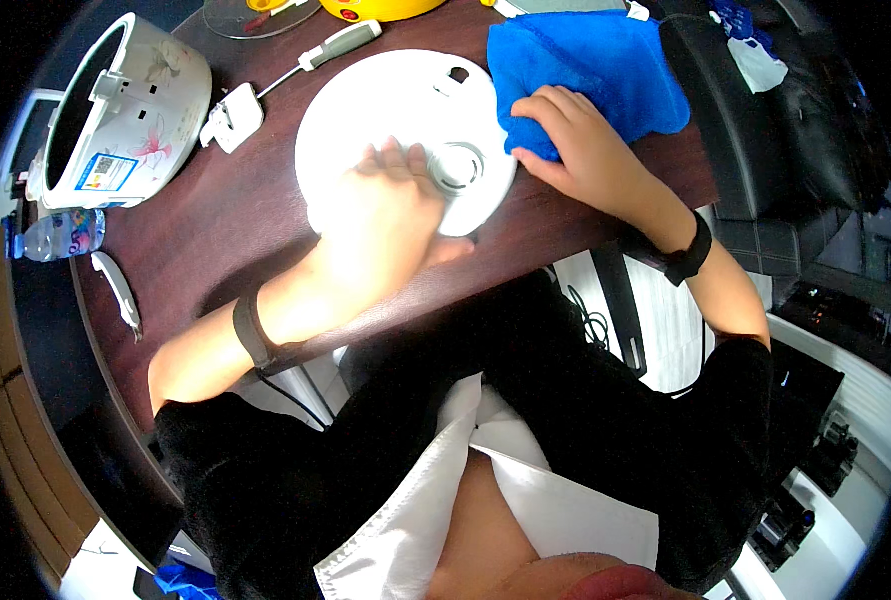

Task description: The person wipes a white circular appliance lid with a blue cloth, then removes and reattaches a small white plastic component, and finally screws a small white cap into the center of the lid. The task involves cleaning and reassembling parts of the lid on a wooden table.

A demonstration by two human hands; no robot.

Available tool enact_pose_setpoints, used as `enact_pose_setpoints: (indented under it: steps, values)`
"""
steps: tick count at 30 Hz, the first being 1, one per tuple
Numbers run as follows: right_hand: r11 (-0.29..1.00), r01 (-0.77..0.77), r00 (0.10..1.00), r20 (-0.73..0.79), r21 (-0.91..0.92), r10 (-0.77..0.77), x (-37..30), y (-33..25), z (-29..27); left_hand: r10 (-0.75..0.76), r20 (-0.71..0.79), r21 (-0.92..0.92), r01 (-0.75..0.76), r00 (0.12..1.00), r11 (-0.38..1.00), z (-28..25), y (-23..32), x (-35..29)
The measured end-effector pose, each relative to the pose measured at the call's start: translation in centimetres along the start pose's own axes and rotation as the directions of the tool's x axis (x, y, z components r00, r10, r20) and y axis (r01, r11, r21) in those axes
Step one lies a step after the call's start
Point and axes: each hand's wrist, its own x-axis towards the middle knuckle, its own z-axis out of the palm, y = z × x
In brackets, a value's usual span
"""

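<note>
A round white plastic cover [366, 95] lies on the dark brown table, with a ringed circle near its middle and a dark opening near its far edge. My left hand [391, 215] rests on the near left part of it, fingers laid out on the surface and thumb spread toward the near rim. Just right of the cover, a blue cloth [606, 65] sits in a folded heap. My right hand [586, 145] has its fingers curled into the cloth's near left edge, close beside the cover. What lies beneath the cloth is hidden.
A white flowered cooker housing [171, 95] lies tipped at the far left. Near it are a small white plastic part [234, 118], a screwdriver [341, 45], a bottle [64, 236] and a curved white handle [118, 292]. Something yellow [386, 8] stands behind the cover.
</note>
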Motion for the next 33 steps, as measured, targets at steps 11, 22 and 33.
enact_pose_setpoints:
  steps: [11, 22, 33]
  values:
    - [0.99, 0.011, 0.994, 0.107, 0.139, -0.026, 0.9, 1.2, -1.1, 0.026, 0.003, 0.059, -0.027, 1.0, 0.998, 0.2, -0.1, -0.3]
    - [0.992, 0.031, 0.989, 0.138, 0.119, -0.047, 2.4, 2.2, -1.1, 0.001, 0.088, 0.062, -0.006, 0.996, 0.998, 0.1, -0.1, -0.1]
    - [0.995, 0.046, 0.986, 0.154, 0.094, -0.06, 2.7, 2.0, -1.0, -0.015, 0.1, 0.06, 0.009, 0.995, 0.998, 0.3, 0.1, 0.0]
